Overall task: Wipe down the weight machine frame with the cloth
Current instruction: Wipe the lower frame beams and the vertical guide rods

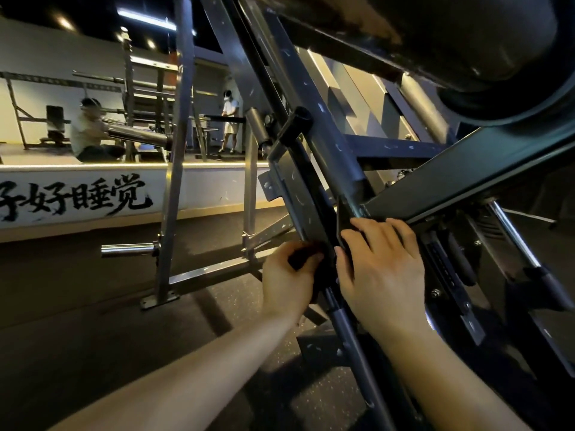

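Note:
The weight machine frame [311, 169] is grey painted steel with chipped spots, its slanted beams crossing the middle of the view. A dark cloth [303, 258] is bunched against the lower part of a slanted beam. My left hand [287, 279] grips the cloth from the left, fingers curled round it. My right hand [381, 269] lies on the beam just right of the cloth, fingers bent over the beam's edge near a dark bracket [345, 219]; it touches the cloth's right edge, and whether it holds the cloth is unclear.
A large black weight plate [466, 51] hangs overhead at the top right. A chrome plate peg [130, 249] sticks out at the left near an upright post [174, 169]. A mirror wall [77, 104] shows two people and racks. Dark rubber floor lies below.

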`<state>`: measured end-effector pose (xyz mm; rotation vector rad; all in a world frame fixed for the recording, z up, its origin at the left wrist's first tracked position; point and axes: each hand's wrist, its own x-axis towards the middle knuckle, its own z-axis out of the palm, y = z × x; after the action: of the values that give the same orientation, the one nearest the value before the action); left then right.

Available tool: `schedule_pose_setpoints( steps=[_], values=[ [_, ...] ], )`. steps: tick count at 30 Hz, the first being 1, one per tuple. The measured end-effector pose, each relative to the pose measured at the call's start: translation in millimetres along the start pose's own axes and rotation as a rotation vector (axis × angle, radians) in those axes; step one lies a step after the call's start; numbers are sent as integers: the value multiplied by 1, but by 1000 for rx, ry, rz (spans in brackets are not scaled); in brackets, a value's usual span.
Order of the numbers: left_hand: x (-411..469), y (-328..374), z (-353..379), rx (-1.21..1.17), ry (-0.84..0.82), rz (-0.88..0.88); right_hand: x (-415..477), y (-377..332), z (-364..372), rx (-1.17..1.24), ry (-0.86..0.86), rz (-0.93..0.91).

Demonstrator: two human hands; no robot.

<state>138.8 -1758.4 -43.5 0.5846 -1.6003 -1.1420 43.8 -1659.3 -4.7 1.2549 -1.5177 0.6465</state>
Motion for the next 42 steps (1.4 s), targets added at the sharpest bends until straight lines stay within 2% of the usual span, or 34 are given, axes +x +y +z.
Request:
schedule_pose_setpoints(
  steps=[2,5,7,9,14,16,19,22,26,29,30,32,34,37,39,42],
  values=[
    [22,7,-5,29,21,37,11,2,5,-57,-55,-30],
    [67,28,-10,4,145,45,18,-3,19,-134,-191,2],
    [80,30,-7,-79,210,45,14,-4,29,-132,-202,21],
    [69,24,0,2,248,108,10,-3,32,-121,-157,23],
    [22,-1,1,43,80,101,9,-4,35,-125,-95,10],
    [47,7,-7,121,104,178,10,-4,34,-105,-100,20],
    [95,25,-16,5,144,153,10,-4,32,-91,-112,24],
    [84,16,-7,28,211,190,9,-4,33,-105,-108,24],
    [31,-11,-1,125,93,151,10,-4,35,-116,-88,1],
    [52,5,-12,179,59,236,11,-4,33,-90,-111,18],
    [72,13,-14,164,82,254,11,-4,33,-83,-117,25],
    [111,32,-22,41,138,156,10,-4,33,-81,-115,26],
    [125,34,-22,-24,194,149,9,-4,33,-76,-106,26],
    [87,12,-11,7,149,202,9,-5,34,-45,-87,38],
    [54,-5,-7,107,107,244,9,-3,37,-48,-54,31],
    [54,0,-16,181,46,296,9,-2,39,-41,-28,23]
  ],
)
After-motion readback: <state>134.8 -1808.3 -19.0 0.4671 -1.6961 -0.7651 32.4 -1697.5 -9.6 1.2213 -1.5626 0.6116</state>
